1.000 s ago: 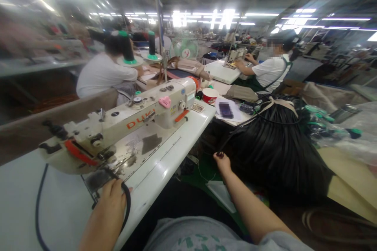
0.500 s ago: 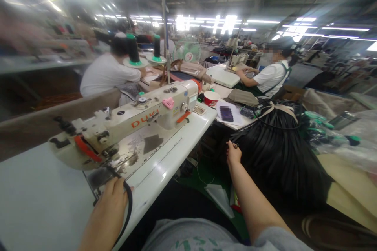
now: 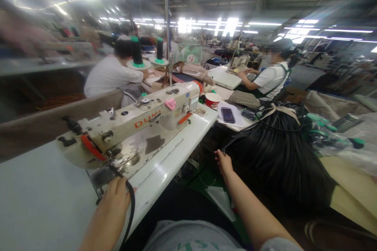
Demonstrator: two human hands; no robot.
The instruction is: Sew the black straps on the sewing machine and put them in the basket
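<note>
My left hand [image 3: 113,204] presses a black strap [image 3: 130,208] against the white table [image 3: 165,164] just in front of the needle of a cream sewing machine [image 3: 132,123]. The strap curves down past the table's edge beside my wrist. My right hand [image 3: 224,162] reaches out to the right and pinches the end of one black strip [image 3: 232,143] drawn from a large tied bundle of black strips [image 3: 277,153].
A beige tie [image 3: 279,110] binds the bundle. Behind the machine stand a red cup [image 3: 212,99], papers and thread cones [image 3: 137,53]. Two people [image 3: 110,74] [image 3: 269,78] sew at other tables. Tan material [image 3: 350,192] lies at the right.
My right hand moved right into the bundle, then came back left and down with a strip's end. My left hand stayed on the strap by the needle. The view shifted slightly.
</note>
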